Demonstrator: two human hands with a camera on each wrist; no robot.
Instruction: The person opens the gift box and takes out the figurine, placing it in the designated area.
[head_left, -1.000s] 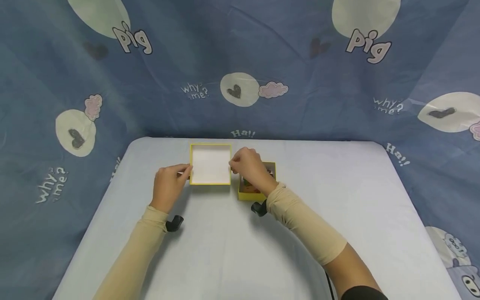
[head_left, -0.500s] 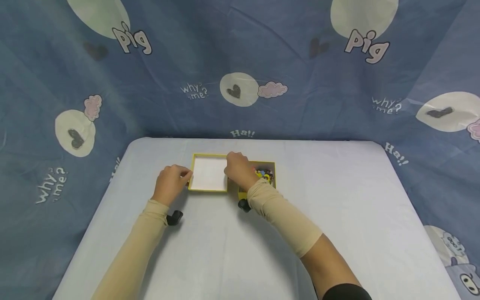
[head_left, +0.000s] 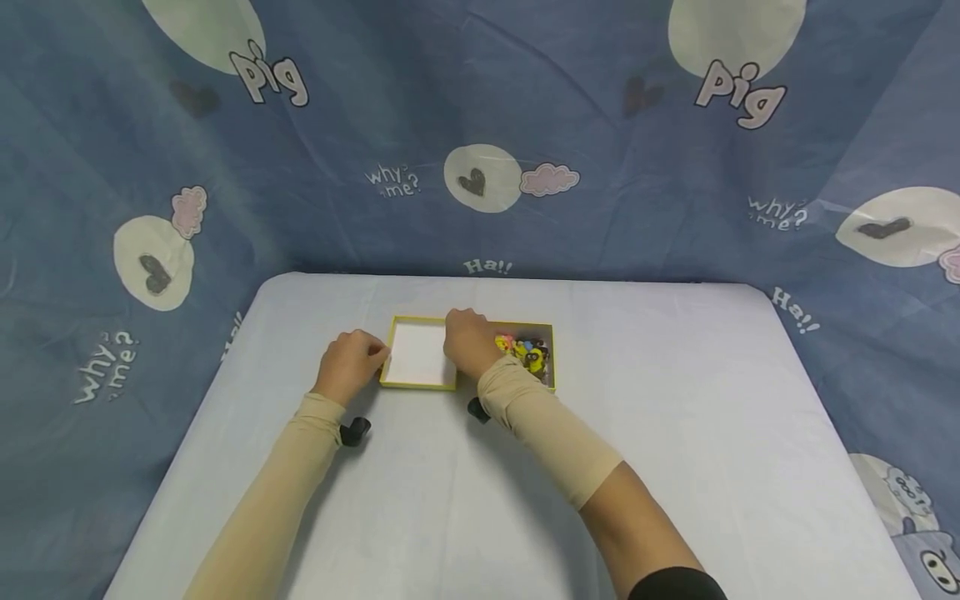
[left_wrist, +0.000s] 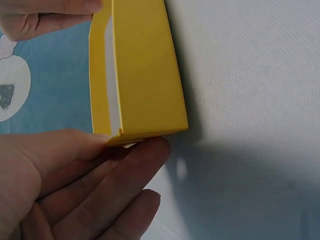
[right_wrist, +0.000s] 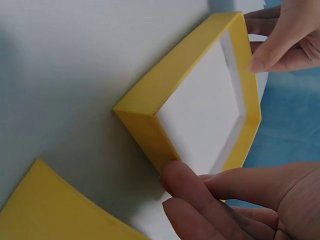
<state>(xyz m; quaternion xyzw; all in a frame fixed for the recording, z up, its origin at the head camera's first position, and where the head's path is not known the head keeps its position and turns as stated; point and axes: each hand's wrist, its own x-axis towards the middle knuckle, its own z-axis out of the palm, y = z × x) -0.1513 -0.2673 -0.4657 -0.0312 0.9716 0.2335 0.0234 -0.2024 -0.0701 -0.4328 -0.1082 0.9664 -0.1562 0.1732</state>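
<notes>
A shallow yellow box lid [head_left: 416,354] with a white inside sits hollow side up, low over the table, left of the toy box. My left hand [head_left: 351,365] pinches its left wall; in the left wrist view the thumb lies at the rim and a finger against the outside of the lid [left_wrist: 150,65]. On the opposite wall my right hand [head_left: 471,343] pinches too, with fingertips on the outer face in the right wrist view. Beside it the yellow box [head_left: 554,354] holds several small colourful toys [head_left: 534,358], partly hidden behind my right hand and wrist.
A white cloth covers the table [head_left: 712,433]. Behind it hangs a blue printed curtain [head_left: 337,217]. In the right wrist view a yellow corner of the toy box [right_wrist: 55,210] shows close to the lid.
Both hands have lowered the lid and brought it nearer to me. My right forearm has swung left, which uncovers more of the toys in the box.
</notes>
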